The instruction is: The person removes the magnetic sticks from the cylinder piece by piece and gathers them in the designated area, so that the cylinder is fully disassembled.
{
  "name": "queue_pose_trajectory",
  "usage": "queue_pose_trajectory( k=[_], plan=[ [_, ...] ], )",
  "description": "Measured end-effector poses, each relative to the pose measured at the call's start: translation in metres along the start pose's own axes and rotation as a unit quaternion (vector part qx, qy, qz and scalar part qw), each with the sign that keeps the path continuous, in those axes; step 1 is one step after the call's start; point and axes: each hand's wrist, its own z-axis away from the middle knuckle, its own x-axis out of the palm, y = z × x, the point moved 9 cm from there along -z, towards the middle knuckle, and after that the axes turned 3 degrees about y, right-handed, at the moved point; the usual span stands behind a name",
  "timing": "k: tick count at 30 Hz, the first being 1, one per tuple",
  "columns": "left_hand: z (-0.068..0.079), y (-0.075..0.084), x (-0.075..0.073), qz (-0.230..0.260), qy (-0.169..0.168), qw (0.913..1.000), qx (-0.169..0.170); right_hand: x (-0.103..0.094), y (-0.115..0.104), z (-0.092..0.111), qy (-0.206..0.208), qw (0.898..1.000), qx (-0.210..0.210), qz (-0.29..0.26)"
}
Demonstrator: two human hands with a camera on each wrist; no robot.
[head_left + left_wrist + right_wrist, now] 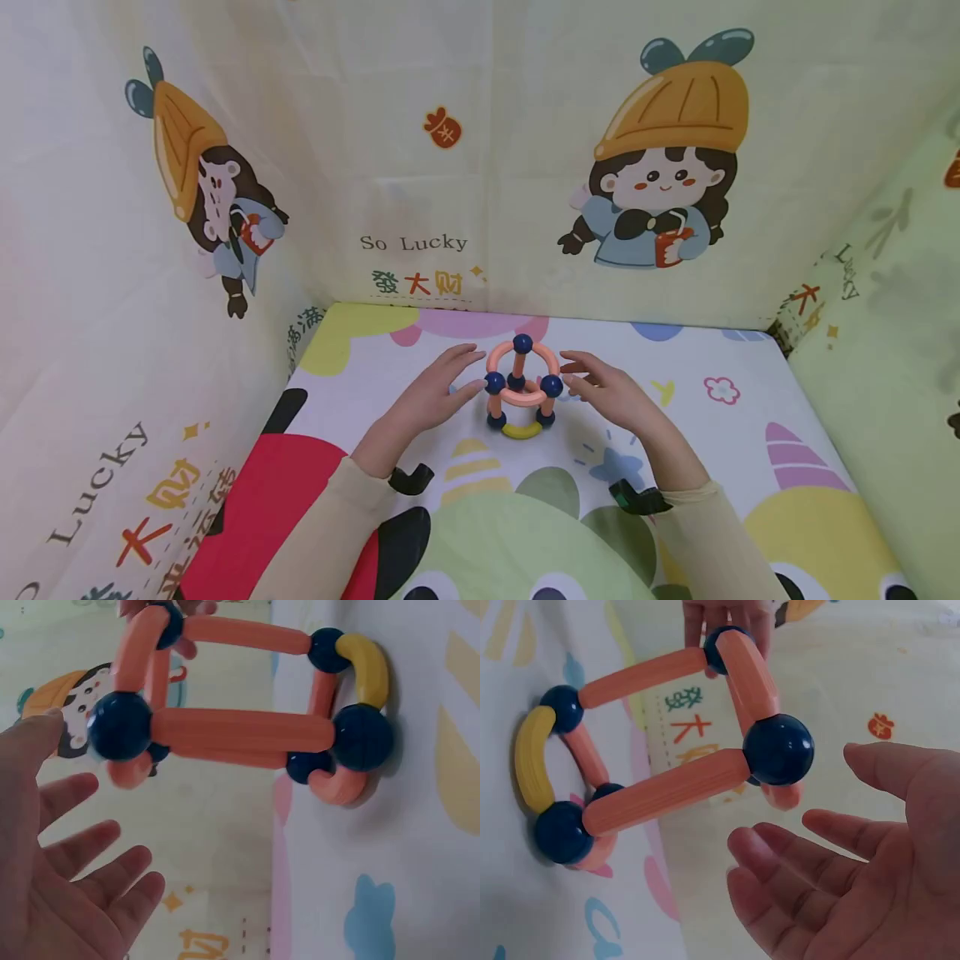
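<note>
A small frame of magnetic sticks and balls [519,398] stands upright on the patterned table cover. Curved pink rods form its upper ring, with straight pink rods as posts and dark blue balls at the joints. One curved rod [534,759] at the base is yellow. My left hand [441,387] is beside the frame on the left, its fingers extended. On the other side, my right hand [611,390] hovers with relaxed fingers near the upper ring. In the wrist views, the left palm [45,862] and right palm [855,900] face the frame without gripping it.
The table cover [742,358] carries bright cartoon prints. Cloth walls [525,192] with printed figures and lettering rise behind the table and on both sides. Dark straps [411,480] sit at both wrists.
</note>
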Motion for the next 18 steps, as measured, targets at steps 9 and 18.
queue_pose_trajectory(
  k=[9, 18],
  plan=[
    [-0.007, 0.018, 0.018, 0.004, 0.019, 0.9963, 0.084, 0.008, 0.011, -0.018, -0.022, 0.993, 0.052, -0.108],
    [-0.008, 0.024, 0.024, 0.020, 0.026, 0.9921, 0.122, 0.017, 0.021, -0.030, -0.042, 0.983, 0.099, -0.152]
  ],
)
